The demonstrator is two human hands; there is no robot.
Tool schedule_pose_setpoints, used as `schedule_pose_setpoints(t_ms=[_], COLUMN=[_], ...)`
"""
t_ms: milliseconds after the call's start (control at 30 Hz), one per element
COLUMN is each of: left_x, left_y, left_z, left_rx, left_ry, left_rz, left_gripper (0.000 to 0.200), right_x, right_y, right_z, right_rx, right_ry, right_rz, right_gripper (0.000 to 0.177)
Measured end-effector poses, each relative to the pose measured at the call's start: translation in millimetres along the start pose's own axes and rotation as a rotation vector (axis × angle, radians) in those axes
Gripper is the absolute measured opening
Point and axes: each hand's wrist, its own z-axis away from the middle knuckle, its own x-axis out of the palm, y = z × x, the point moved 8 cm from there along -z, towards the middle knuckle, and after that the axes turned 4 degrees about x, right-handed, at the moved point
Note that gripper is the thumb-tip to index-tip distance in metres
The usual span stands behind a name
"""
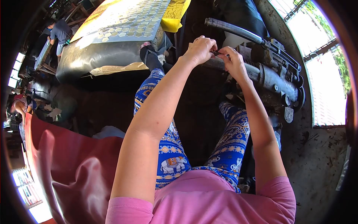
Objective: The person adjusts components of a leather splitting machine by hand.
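Observation:
Both of my hands meet at the near end of a worn metal machine, which looks like an old sewing machine [278, 80] with a long arm and a round wheel. My left hand [201, 49] is bent over, its fingertips pinched around something small and dark. Close beside it, my right hand [233, 62] has its thumb and fingers pressed together at the same spot. What lies between the fingertips is too small and hidden to name. Just beneath the hands runs the machine's metal arm [252, 71].
A sheet with rows of cut-out shapes [136, 20] lies over a dark padded roll [78, 61]. A yellow container [174, 16] stands behind. Red glossy material [82, 168] spreads at left. A metal tube [235, 30] juts above the machine. Two people are at far left.

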Motion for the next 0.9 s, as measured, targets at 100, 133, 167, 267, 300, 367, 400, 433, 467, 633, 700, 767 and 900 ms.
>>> schedule_pose_setpoints(t_ms=[100, 133, 167, 267, 300, 367, 400, 433, 467, 633, 700, 767, 900], left_x=[-10, -15, -15, -12, -9, -7, -8, -9, -9, -7, -6, -6, -5], left_y=[5, 10, 9, 8, 8, 8, 9, 9, 8, 1, -1, -2, -4], left_z=[0, 2, 3, 3, 3, 4, 3, 3, 2, 1, 1, 1, 1], left_rx=[0.064, 0.103, 0.103, 0.089, 0.076, 0.056, 0.049, 0.042, 0.029, 0.011, -0.004, -0.002, 0.036], left_ry=[0.076, 0.116, 0.107, 0.065, 0.039, 0.009, 0.005, 0.001, -0.004, 0.033, 0.033, 0.031, 0.040], left_rz=[-0.016, -0.042, -0.057, -0.068, -0.048, -0.033, -0.038, -0.044, -0.019, 0.073, 0.088, 0.077, -0.079], left_gripper=[0.038, 0.040, 0.039, 0.035, 0.033, 0.030, 0.028, 0.026, 0.024, 0.017, 0.014, 0.012, 0.012], right_x=[3, 4, 3, 7, 8, 9, 10, 10, 11, 13, 11, 11, -4], right_y=[14, 20, 24, 32, 33, 34, 35, 37, 39, 49, 45, 41, 16], right_z=[1, 1, 1, 2, 1, 1, 0, 0, -1, -1, -2, -4, -8], right_rx=[0.199, 0.230, 0.261, 0.333, 0.342, 0.362, 0.379, 0.396, 0.413, 0.514, 0.519, 0.507, 0.256], right_ry=[-0.071, -0.072, -0.074, -0.140, -0.158, -0.193, -0.209, -0.225, -0.241, -0.274, -0.262, -0.243, -0.015], right_rz=[-0.119, -0.143, -0.166, -0.259, -0.275, -0.308, -0.310, -0.312, -0.314, -0.288, -0.232, -0.149, 0.052], right_gripper=[0.011, 0.011, 0.011, 0.012, 0.013, 0.015, 0.016, 0.017, 0.018, 0.023, 0.024, 0.026, 0.021])
